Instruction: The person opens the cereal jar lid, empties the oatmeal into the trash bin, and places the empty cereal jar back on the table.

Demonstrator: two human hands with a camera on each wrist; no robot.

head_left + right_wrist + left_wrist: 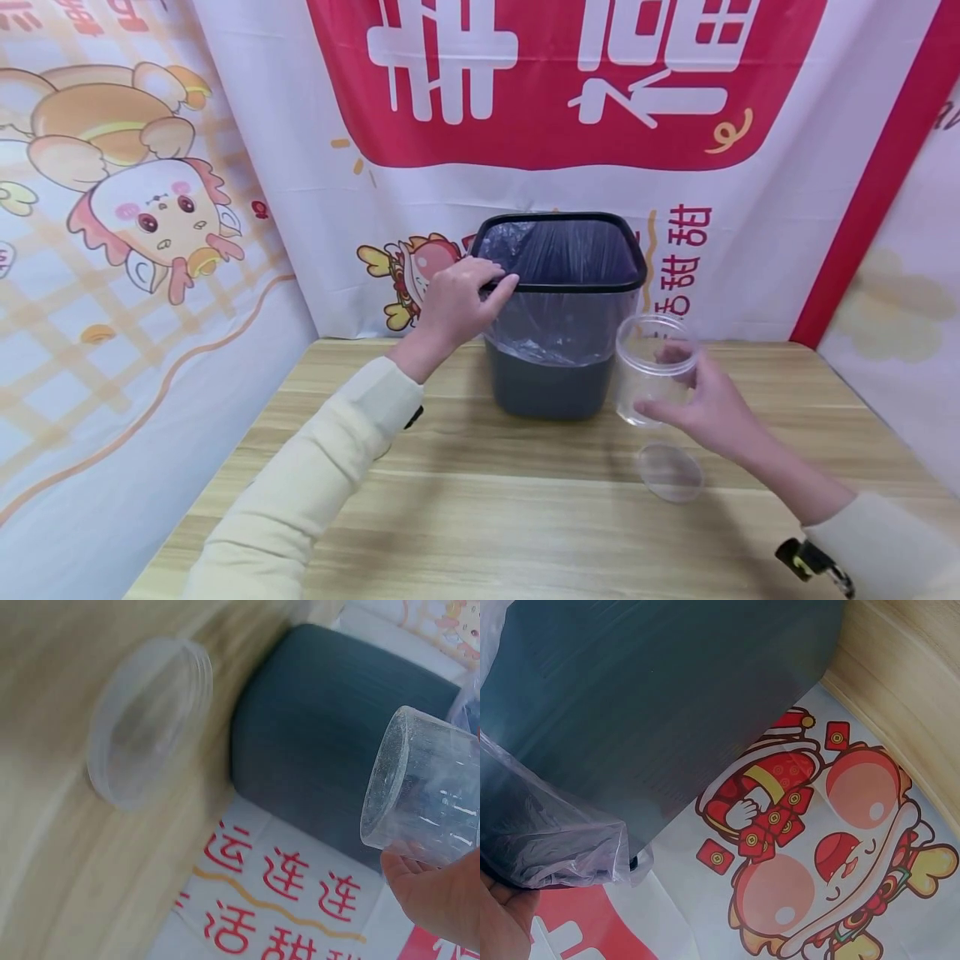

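A dark trash can (pixel 551 390) with a black rim and a clear plastic liner (pixel 525 329) stands at the back of the table. My left hand (pixel 459 304) grips the left front of its rim; the left wrist view shows only part of that hand (pixel 504 919) beside the folded-over liner. In my right hand (pixel 708 400) is a clear plastic jar (pixel 651 392), upright and without a lid, held by its side just right of the can. The right wrist view shows the jar's base (pixel 386 776). A round clear lid (pixel 670 472) lies on the table below the jar.
The wood-grain table (pixel 480 525) ends at a printed cloth backdrop (pixel 420 187) close behind the can. More printed cloth (pixel 247 417) rises along the left side, and another sheet (pixel 892 333) on the right.
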